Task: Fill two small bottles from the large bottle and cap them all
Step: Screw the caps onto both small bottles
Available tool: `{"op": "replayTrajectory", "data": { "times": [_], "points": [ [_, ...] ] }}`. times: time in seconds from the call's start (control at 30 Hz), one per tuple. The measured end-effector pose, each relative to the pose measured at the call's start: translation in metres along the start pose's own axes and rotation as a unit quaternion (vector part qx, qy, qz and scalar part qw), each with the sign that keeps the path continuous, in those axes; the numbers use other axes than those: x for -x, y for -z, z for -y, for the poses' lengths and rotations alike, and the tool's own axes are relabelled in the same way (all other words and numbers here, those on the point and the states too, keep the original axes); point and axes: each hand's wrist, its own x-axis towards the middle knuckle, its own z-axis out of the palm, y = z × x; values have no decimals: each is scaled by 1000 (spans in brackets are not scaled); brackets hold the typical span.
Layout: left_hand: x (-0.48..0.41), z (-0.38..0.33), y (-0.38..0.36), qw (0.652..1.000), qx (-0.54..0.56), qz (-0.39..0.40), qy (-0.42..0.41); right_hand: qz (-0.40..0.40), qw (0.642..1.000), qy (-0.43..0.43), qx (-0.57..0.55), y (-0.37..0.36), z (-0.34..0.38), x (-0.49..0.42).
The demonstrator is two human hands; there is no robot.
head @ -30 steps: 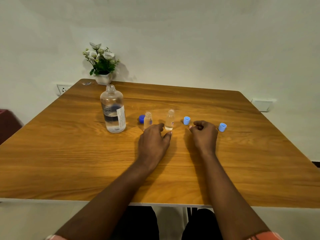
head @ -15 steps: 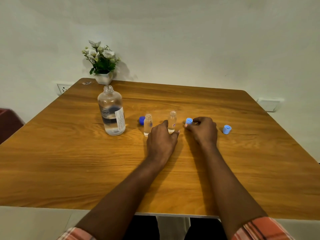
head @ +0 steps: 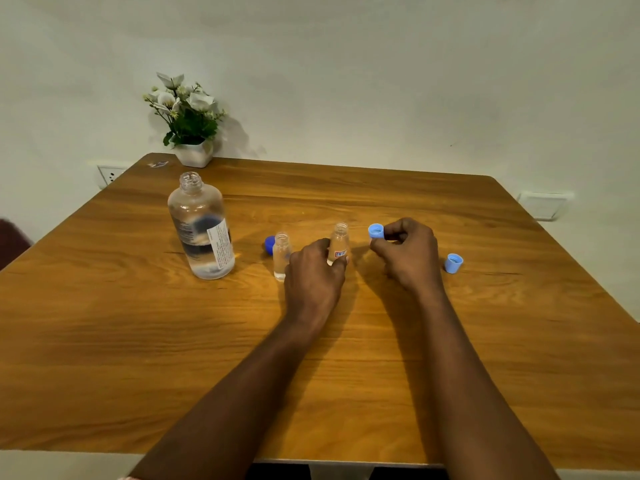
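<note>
Head view: we steady one bottle and hold its cap ready.
Our left hand (head: 313, 271) curls its fingers round the small clear red-labelled bottle (head: 339, 242), keeping it upright mid-worktop (head: 138, 341); our right hand (head: 408, 252) pinches a light-blue plastic cap (head: 376, 231) in its fingers just right of the open neck, seemingly for capping.

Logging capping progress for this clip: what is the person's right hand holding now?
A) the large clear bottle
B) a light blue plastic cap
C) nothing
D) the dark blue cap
B: the right hand pinches a light blue plastic cap, next to the small clear bottle with the red label, which the left hand grips.
</note>
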Motion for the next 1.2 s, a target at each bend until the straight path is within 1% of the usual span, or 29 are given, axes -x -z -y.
{"op": "replayTrajectory", "data": {
  "times": [0.13, 0.2, 0.37, 0.63, 0.87, 1.03, 1.2],
  "points": [
    [0, 2, 0, 999, -3, -3, -36, 20, 996, 51, -76, 6, 4, 1],
    [1, 2, -1, 998, -17, -1, -57, 29, 994, 55, -90, 6, 4, -1],
    [1, 2, -3, 996, -53, -6, -70, 58, 992, 60, -98, 4, 3, -4],
    [2, 0, -1, 995, -44, 17, -90, 65, 991, 75, -91, 5, 5, -2],
    [5, -3, 1, 992, -76, 31, -100, 54, 988, 72, -122, 8, 8, 1],
    [7, -4, 1, 988, -93, 42, -111, 52, 990, 82, -106, 9, 9, 2],
    [7, -3, 1, 987, -97, 38, -121, 42, 993, 71, -88, 10, 10, 2]
  ]
}}
